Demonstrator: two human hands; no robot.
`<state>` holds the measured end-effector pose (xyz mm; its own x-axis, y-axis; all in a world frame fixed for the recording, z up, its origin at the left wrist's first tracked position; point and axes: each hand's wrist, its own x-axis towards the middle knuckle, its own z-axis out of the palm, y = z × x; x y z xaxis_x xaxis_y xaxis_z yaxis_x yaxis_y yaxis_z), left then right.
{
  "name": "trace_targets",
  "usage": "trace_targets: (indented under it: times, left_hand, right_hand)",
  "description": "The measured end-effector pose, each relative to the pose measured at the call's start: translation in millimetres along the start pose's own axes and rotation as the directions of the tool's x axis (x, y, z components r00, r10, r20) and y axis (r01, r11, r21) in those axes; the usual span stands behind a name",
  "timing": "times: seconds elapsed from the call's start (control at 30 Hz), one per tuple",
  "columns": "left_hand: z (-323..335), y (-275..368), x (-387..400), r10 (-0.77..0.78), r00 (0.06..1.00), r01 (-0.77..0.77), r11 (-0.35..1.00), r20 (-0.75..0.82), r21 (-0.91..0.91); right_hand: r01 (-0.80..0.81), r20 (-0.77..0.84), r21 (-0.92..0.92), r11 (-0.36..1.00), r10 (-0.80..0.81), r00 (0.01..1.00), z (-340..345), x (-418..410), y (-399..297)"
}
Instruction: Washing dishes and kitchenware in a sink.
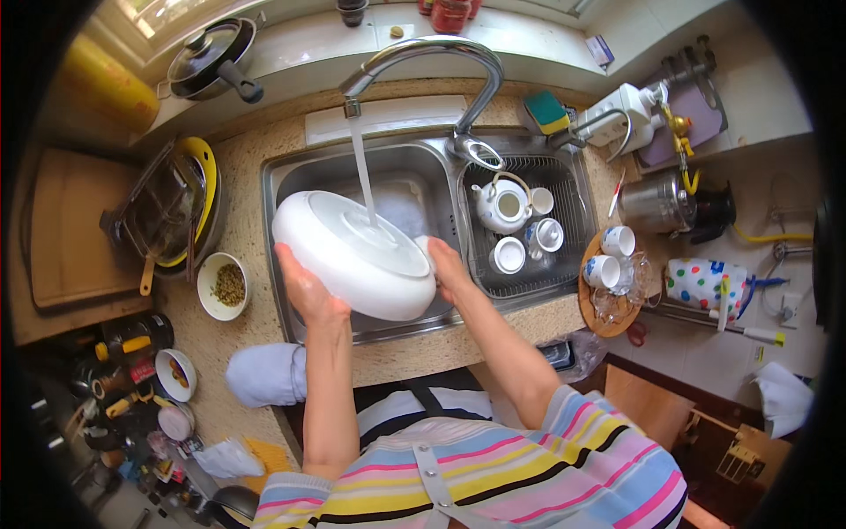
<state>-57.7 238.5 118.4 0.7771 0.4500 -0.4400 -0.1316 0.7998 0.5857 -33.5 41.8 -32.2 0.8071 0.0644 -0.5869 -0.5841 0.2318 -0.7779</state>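
Over the left sink basin I hold a large white bowl tilted, its underside facing up. My left hand grips the bowl's left lower side, thumb on the outer wall. At the opposite edge is my right hand, with a small white piece, perhaps a sponge or cloth, partly hidden between its fingers and the bowl. Water runs from the chrome faucet onto the bowl's base. The right basin has a wire rack holding a white teapot, a small cup and lidded pieces.
A bowl of green beans or seeds and a folded cloth lie left of the sink. Stacked pans stand behind them. At right, a round wooden board carries cups and glassware. A green-yellow sponge sits behind the rack.
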Motion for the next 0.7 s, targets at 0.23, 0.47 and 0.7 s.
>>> trace_targets:
  times: [0.23, 0.47, 0.7]
  left_hand:
    - [22.1, 6.0, -18.2, -0.047, 0.996, 0.039, 0.993, 0.071, 0.107]
    - [22.4, -4.0, 6.9, -0.072, 0.995, 0.054, 0.968, 0.066, 0.245]
    - [14.5, -24.2, 17.7, -0.172, 0.98, 0.097, 0.846, 0.095, 0.524]
  right_hand:
    - [0.056, 0.219, -0.177, 0.983, -0.016, 0.976, 65.6, 82.9, -13.7]
    - [0.266, 0.394, -0.05, 0.963, -0.226, 0.891, 114.8, 4.2, -70.7]
    - [0.889, 0.486, -0.212, 0.406, -0.746, 0.456, 129.2, 11.7, -123.2]
